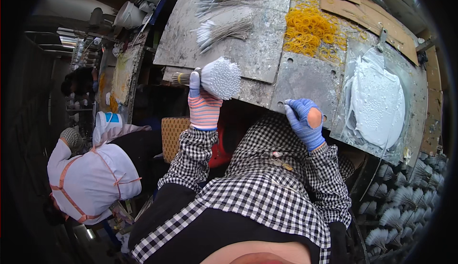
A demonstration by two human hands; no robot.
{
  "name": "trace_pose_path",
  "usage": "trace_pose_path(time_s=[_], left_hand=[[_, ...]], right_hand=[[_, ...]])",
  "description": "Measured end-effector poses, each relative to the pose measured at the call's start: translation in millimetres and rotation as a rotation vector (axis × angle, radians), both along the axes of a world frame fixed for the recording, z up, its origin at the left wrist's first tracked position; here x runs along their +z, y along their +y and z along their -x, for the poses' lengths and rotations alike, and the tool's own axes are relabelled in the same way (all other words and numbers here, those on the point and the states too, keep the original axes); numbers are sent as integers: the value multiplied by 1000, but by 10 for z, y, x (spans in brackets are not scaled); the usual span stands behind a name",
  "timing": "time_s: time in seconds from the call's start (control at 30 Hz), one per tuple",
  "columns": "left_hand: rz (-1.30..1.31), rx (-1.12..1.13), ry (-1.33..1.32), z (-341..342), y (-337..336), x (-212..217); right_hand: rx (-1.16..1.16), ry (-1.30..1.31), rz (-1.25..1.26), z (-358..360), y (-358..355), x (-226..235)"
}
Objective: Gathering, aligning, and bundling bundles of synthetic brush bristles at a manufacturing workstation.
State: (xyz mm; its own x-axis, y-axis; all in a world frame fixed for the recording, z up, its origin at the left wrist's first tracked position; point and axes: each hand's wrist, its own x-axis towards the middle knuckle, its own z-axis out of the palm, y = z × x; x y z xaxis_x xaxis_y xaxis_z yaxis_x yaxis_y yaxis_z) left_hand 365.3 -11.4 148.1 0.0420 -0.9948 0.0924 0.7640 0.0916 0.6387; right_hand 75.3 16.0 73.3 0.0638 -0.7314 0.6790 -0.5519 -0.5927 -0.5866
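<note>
A bundle of thin wire stems with white-coated tips (220,78) is gripped in my left hand (204,109), which wears a striped orange and blue glove. Its white heads fan out to the right, and the bare stems, with yellow bands around them, point left. My right hand (306,123), in a blue glove with a hole over the back, rests at the near edge of a grey metal plate (309,82). Its fingers are loosely bent and slightly apart, and nothing shows in them. To the right, thick white paste (377,106) is spread on a board, its surface dimpled in places.
Loose yellow rubber bands (310,30) are heaped at the far middle. More white-tipped stems (222,32) lie at the far left of the table. Finished-looking white bundles (400,207) crowd the lower right. At left, a co-worker in white (95,178) bends beside another bench.
</note>
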Motion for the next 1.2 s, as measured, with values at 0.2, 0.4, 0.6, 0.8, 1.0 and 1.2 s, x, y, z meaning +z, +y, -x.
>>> trace_pose_path(time_s=[0.2, 0.4, 0.6, 0.8, 1.0, 1.2], left_hand=[[279, -13, -180, 284, -267, 488], [550, -12, -435, 756, -1249, 1460], [636, -246, -208, 243, -3271, 1900], [389, 404, -403, 27, -3899, 2039], [743, 976, -1157, -380, -4613, 1902], [883, 862, -1108, -31, -3958, 1831]], right_hand=[[95, -245, -224, 9, -115, 516], [-78, 315, 538, 405, -1354, 2452], [-489, 681, 788, 412, -3090, 3632], [-390, 800, 421, 118, -3489, 3566], [-299, 725, 581, -34, -3180, 3484], [-324, 749, 482, -40, -3236, 3438]])
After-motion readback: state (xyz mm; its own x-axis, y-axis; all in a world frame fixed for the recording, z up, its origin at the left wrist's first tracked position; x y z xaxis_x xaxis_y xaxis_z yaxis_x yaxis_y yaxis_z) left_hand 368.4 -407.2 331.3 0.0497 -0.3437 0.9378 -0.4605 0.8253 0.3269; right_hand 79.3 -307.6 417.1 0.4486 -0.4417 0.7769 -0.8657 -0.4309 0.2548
